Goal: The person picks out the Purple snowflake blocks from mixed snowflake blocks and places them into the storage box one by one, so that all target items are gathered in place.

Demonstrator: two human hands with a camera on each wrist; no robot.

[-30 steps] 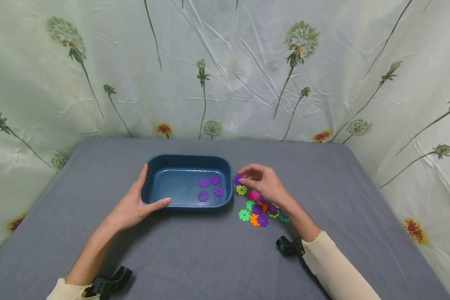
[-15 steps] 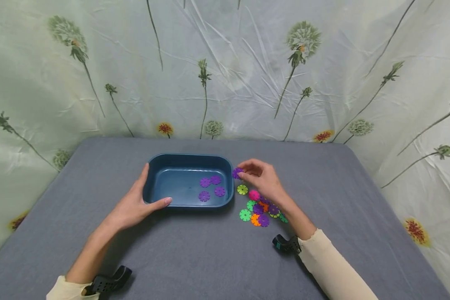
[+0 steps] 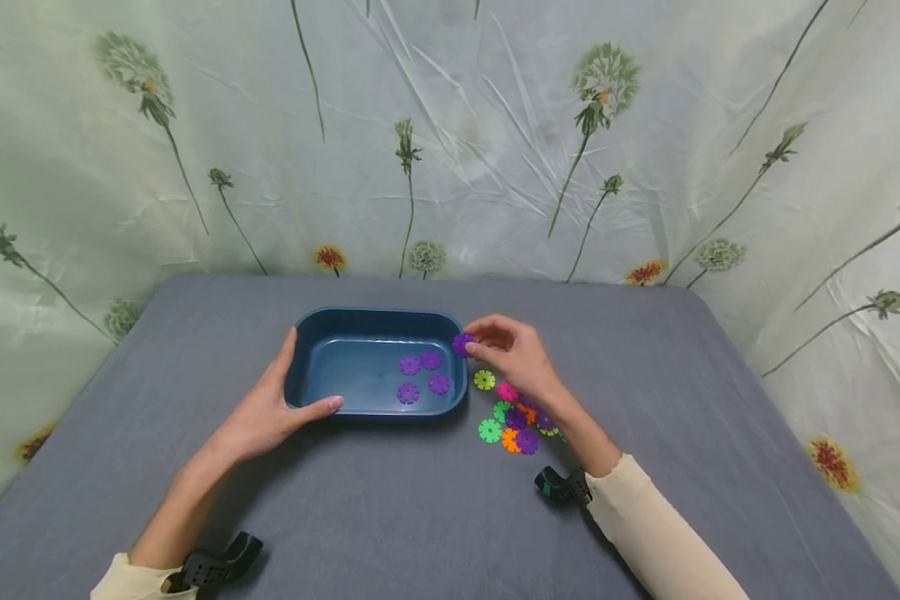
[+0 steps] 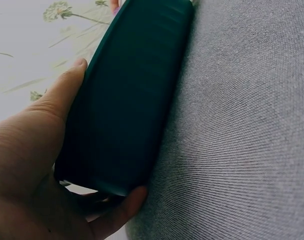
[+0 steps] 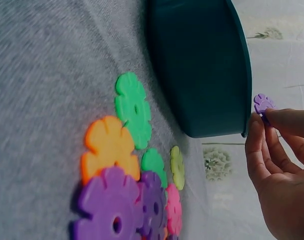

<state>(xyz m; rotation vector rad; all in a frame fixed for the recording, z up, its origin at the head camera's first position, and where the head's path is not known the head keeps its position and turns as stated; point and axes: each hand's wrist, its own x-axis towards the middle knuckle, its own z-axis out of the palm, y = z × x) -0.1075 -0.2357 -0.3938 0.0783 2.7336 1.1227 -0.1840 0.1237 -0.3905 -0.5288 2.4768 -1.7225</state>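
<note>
My left hand (image 3: 258, 421) grips the left end of a dark blue plastic bin (image 3: 345, 379), thumb over its near rim and fingers along the side; the left wrist view shows a finger (image 4: 124, 212) bent round the bin's end. Between the thumb and fingers of my right hand (image 3: 517, 358) is pinched a purple flower-shaped disc (image 3: 462, 344), at the bin's right rim; the right wrist view shows this disc (image 5: 263, 103) above rim height. Several purple discs (image 3: 408, 392) lie flat in the right half of the bin.
Right of the bin lies a loose, partly overlapping pile of discs: green (image 3: 490, 431), orange (image 3: 510, 440), purple (image 3: 527, 441), pink (image 3: 507, 391) and yellow (image 3: 484, 380). My right forearm covers part of it. Grey cloth (image 3: 420, 517) covers the table; a dandelion-print curtain (image 3: 480, 150) hangs behind.
The right hand has lifted the purple disc from beside the yellow one and carried it up and left to the bin's right rim. The left hand and bin have stayed put.
</note>
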